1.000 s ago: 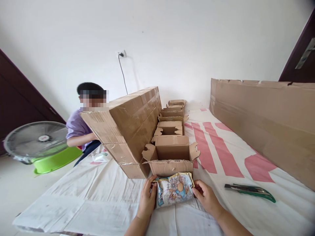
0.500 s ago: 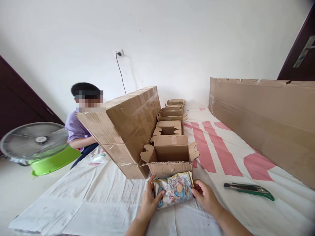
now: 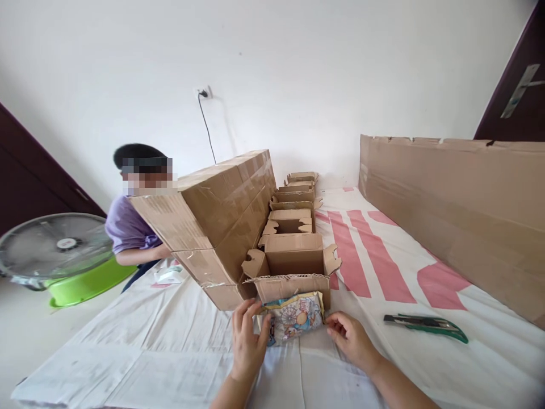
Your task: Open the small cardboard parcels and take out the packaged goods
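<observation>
A soft plastic packet (image 3: 298,319) with a cartoon print and a yellow top edge is tilted up against the front of the nearest open cardboard box (image 3: 293,287). My left hand (image 3: 249,335) grips the packet's left end, the thumb in front and the fingers at its upper left corner. At the right end, my right hand (image 3: 351,339) has its fingers curled, with thumb and forefinger pinched at the packet's edge. The nearest box has its flaps standing up, and its inside looks bare where visible.
More open boxes (image 3: 292,218) run back towards the wall. Stacked closed cartons (image 3: 230,210) stand left of them. A green utility knife (image 3: 426,326) lies at right, before a long cardboard panel (image 3: 443,216). A person (image 3: 131,227) sits at left near a fan (image 3: 55,244).
The packet has moved slightly left and away from me, closer against the box front. My left hand has shifted left, its fingers lifting and spreading more; my right hand has moved slightly left.
</observation>
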The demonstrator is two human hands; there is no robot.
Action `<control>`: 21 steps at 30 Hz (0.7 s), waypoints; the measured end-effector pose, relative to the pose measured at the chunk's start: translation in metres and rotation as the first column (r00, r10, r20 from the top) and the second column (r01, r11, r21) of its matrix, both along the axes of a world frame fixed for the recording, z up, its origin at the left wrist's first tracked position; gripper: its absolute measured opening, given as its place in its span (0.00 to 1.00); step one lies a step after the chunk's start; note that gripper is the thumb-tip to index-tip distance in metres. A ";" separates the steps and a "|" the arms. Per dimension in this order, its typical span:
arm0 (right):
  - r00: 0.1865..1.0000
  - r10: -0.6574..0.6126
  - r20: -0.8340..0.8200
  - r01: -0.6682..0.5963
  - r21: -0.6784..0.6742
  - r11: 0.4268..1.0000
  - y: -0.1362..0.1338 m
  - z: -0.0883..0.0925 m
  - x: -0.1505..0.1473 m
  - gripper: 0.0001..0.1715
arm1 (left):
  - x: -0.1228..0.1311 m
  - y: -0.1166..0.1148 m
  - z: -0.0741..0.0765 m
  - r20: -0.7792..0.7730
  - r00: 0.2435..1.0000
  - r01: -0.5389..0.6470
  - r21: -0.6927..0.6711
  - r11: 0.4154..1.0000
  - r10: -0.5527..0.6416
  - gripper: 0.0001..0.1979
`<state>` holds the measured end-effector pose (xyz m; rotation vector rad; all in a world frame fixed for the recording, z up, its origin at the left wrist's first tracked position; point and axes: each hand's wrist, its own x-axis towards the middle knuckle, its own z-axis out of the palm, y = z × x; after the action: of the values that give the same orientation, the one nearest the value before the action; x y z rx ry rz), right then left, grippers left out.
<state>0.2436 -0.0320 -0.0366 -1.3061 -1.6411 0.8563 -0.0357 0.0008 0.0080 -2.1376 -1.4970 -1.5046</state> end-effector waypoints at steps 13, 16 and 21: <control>1.000 -0.005 0.003 0.005 0.002 1.000 -0.001 0.003 0.001 0.13 | 0.078 0.033 0.041 -0.182 0.983 -0.061 -0.180 0.982 0.028 0.06; 1.000 -0.003 0.008 0.003 0.001 1.000 -0.002 0.005 0.001 0.12 | 0.083 0.035 0.037 -0.181 0.981 -0.107 -0.194 0.975 0.071 0.06; 1.000 0.009 0.020 -0.009 -0.002 1.000 -0.001 0.007 0.001 0.10 | 0.087 0.041 0.029 -0.150 0.984 -0.127 -0.200 0.972 0.097 0.07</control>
<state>0.2441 -0.0334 -0.0295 -1.3132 -1.6633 0.8526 0.0511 0.0418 0.0365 -2.1736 -1.7605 -1.1820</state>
